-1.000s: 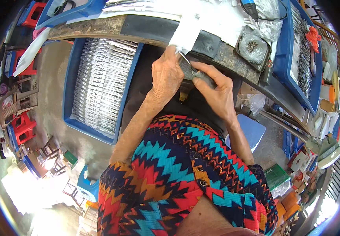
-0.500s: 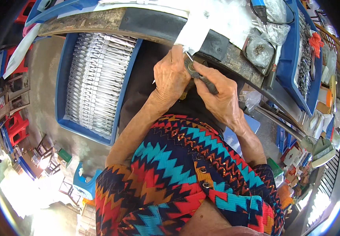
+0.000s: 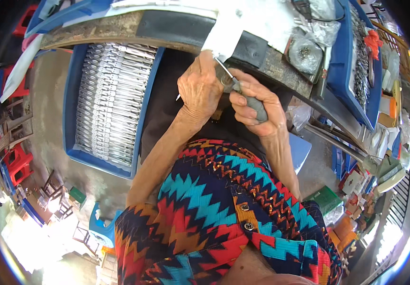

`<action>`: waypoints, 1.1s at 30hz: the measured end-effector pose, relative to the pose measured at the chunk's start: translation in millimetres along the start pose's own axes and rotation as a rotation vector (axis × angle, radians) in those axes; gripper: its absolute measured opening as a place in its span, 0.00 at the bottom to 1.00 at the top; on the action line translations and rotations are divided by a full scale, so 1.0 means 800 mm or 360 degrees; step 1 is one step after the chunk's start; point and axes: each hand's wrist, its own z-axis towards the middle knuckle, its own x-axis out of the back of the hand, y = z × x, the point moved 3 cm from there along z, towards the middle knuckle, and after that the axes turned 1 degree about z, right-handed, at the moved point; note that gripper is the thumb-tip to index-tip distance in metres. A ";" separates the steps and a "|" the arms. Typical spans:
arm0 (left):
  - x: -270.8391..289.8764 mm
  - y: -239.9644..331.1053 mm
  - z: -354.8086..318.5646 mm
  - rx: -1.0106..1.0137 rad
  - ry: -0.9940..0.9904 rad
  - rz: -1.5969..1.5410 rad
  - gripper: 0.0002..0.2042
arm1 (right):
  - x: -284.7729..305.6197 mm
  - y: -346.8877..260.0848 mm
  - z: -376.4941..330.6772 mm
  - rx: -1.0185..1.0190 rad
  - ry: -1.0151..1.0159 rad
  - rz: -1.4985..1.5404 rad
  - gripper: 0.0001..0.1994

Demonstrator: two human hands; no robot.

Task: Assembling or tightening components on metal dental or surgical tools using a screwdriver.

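Note:
My right hand (image 3: 262, 107) is wrapped round the grey handle of a screwdriver-like hand tool (image 3: 257, 110). Its thin metal shaft slants up and left to the fingertips of my left hand (image 3: 200, 85). Those fingers are closed at the table's front edge, over the lower end of a white sheet. A slim, pale metal piece (image 3: 178, 97) pokes out beside the left palm; the rest of it is hidden in the hand. The tool's tip is close to the left fingertips, and I cannot make out exactly what it touches.
A blue tray (image 3: 69, 137) of rows of slim metal parts stands below the table at left. The worn worktable (image 3: 96, 31) carries a dark pad (image 3: 176, 28) and a plastic-wrapped roll (image 3: 305, 54). Another blue tray (image 3: 347, 97) with metal parts stands at right.
My right hand has turned and now wraps its fingers round the tool's handle, showing more of the shaft. The left hand keeps its hold. The whole view has shifted slightly.

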 end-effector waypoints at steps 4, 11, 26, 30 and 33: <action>0.001 -0.002 -0.003 0.0122 -0.0123 0.0079 0.06 | -0.004 -0.008 -0.008 0.0259 0.0250 -0.0702 0.17; 0.007 -0.002 0.001 0.0127 -0.0212 -0.0001 0.05 | -0.023 -0.007 -0.020 0.1422 0.0279 -0.2430 0.13; -0.005 -0.004 0.000 0.0108 -0.0223 0.0001 0.08 | -0.038 -0.002 -0.016 0.1296 0.0348 -0.2558 0.10; -0.002 -0.008 -0.002 0.0133 -0.0173 -0.0006 0.08 | -0.032 0.001 -0.013 0.0853 0.0504 -0.2222 0.10; -0.003 -0.006 -0.002 0.0107 -0.0144 0.0003 0.08 | -0.031 0.000 -0.014 0.0629 0.0621 -0.1779 0.10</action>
